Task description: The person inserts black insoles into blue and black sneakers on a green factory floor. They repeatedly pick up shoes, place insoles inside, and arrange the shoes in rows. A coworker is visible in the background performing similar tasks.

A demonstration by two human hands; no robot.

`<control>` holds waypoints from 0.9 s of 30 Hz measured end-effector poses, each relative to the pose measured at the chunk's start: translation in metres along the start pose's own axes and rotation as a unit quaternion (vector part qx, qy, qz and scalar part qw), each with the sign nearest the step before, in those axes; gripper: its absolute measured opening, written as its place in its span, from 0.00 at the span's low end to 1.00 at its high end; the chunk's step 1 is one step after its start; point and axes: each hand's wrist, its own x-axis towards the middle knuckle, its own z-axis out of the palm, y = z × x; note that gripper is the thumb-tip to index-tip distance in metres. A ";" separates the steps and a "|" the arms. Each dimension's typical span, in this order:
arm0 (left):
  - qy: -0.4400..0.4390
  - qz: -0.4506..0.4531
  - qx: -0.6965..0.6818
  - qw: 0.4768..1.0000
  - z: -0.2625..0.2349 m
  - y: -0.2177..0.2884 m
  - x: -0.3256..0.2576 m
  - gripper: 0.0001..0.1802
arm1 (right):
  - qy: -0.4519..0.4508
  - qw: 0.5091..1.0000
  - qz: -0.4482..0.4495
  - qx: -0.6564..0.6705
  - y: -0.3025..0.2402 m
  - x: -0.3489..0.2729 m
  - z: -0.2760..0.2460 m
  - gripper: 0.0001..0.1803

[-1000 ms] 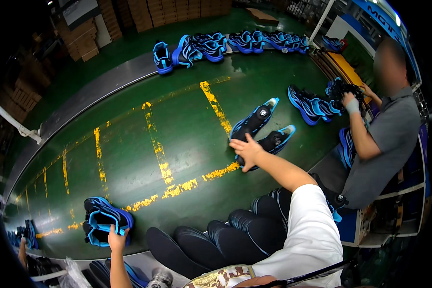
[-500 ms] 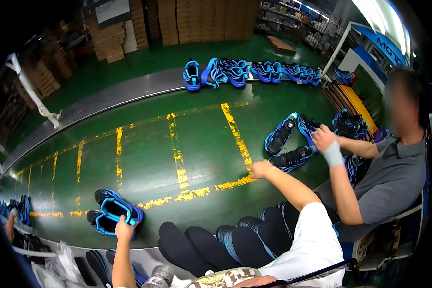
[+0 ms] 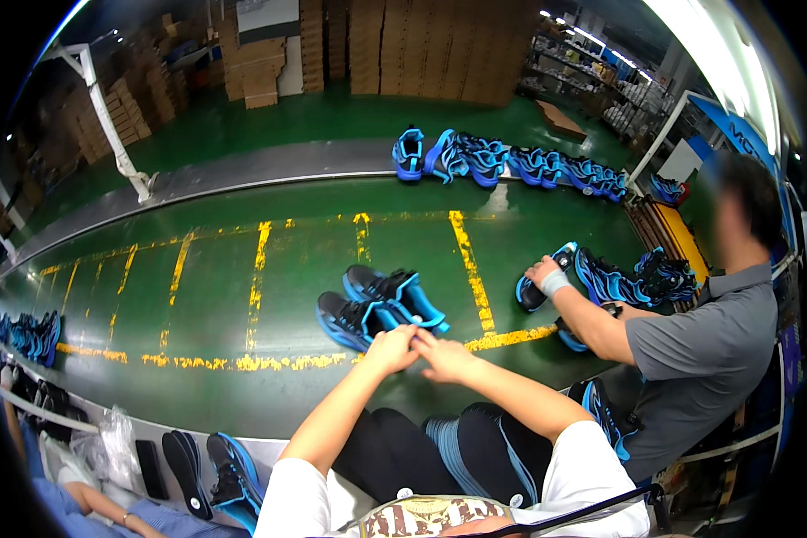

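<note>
Eyeing things up close, found a pair of black-and-blue shoes (image 3: pixel 378 289) upright on the green tabletop (image 3: pixel 215 296), toes leftward, with heels by both hands. Had left hand (image 3: pixel 393 348) and right hand (image 3: pixel 444 356) about fingertip to fingertip there in a loosely curled grip; honestly couldn't tell if hooked onto a heel. Might've skewed or toppled one with a lopsided push, brushed the stacked black insoles (image 3: pixel 457 453) with a low right forearm (image 3: pixel 529 390), or crowded the co-worker's hand (image 3: pixel 545 272) by shoving right.

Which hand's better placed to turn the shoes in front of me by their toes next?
Probably your left hand: it's closer to the toe end of the shoes, which points left. Your right hand sits farther right, nearer the heel side.
</note>
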 end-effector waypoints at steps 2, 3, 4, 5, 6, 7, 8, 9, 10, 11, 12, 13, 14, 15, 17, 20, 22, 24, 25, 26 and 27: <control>0.034 0.043 -0.073 0.996 -0.015 0.020 -0.011 0.24 | 0.067 0.997 0.001 -0.025 0.011 -0.008 0.006 0.36; 0.032 0.043 -0.083 0.995 -0.024 0.025 -0.022 0.22 | 0.100 0.994 0.002 -0.037 0.015 -0.011 0.009 0.37; 0.038 0.040 -0.128 0.990 -0.029 0.023 -0.038 0.20 | 0.084 0.996 0.037 -0.005 0.011 -0.014 0.002 0.37; 0.045 0.036 -0.172 0.983 -0.035 0.018 -0.059 0.18 | 0.069 0.996 0.053 0.016 0.008 -0.014 0.000 0.38; 0.068 0.024 -0.173 0.982 -0.042 0.018 -0.083 0.17 | 0.038 0.997 0.056 0.036 0.008 -0.014 -0.003 0.39; 0.090 0.015 -0.173 0.981 -0.050 0.016 -0.107 0.16 | 0.007 0.997 0.057 0.050 0.009 -0.014 -0.006 0.41; 0.082 -0.016 -0.151 0.985 -0.060 0.009 -0.131 0.16 | -0.020 0.997 0.053 0.060 0.009 -0.010 -0.008 0.43; 0.070 -0.039 -0.133 0.988 -0.066 0.002 -0.152 0.16 | -0.051 0.996 0.043 0.061 0.012 -0.009 -0.007 0.44; 0.097 -0.070 -0.096 0.988 -0.072 -0.001 -0.175 0.16 | -0.064 0.996 0.040 0.036 0.013 -0.005 -0.005 0.45; 0.124 -0.099 -0.058 0.986 -0.077 -0.002 -0.196 0.15 | -0.075 0.996 0.037 0.012 0.017 0.000 0.000 0.45; 0.141 -0.128 -0.029 0.981 -0.086 0.001 -0.215 0.15 | -0.076 0.996 0.047 0.005 0.016 0.006 0.002 0.44; 0.157 -0.155 0.001 0.975 -0.093 0.006 -0.233 0.15 | -0.076 0.995 0.058 -0.002 0.016 0.012 0.005 0.42; 0.170 -0.195 0.011 0.966 -0.094 0.012 -0.250 0.15 | -0.076 0.995 0.070 -0.010 0.019 0.017 0.008 0.40; 0.182 -0.232 0.022 0.955 -0.090 0.017 -0.265 0.16 | -0.069 0.993 0.088 -0.028 0.023 0.024 0.012 0.39; 0.193 -0.243 0.080 0.947 -0.073 0.020 -0.294 0.16 | -0.030 0.996 0.087 -0.016 0.029 0.036 0.026 0.35; 0.170 -0.220 0.089 0.956 -0.038 0.026 -0.313 0.23 | -0.117 0.976 0.182 0.016 0.010 0.062 0.025 0.33; 0.172 -0.255 0.121 0.944 -0.031 0.045 -0.320 0.23 | -0.121 0.969 0.211 0.048 -0.015 0.087 0.027 0.32; 0.164 -0.266 0.157 0.937 -0.016 0.054 -0.310 0.22 | -0.126 0.958 0.248 0.063 -0.012 0.083 0.028 0.31; 0.159 -0.267 0.171 0.935 -0.015 0.056 -0.305 0.22 | -0.135 0.955 0.255 0.060 -0.010 0.077 0.024 0.30; 0.154 -0.270 0.188 0.932 -0.014 0.060 -0.304 0.22 | -0.127 0.956 0.256 0.060 -0.008 0.071 0.026 0.29; 0.149 -0.273 0.199 0.929 -0.013 0.064 -0.304 0.22 | -0.107 0.959 0.253 0.071 -0.007 0.065 0.029 0.27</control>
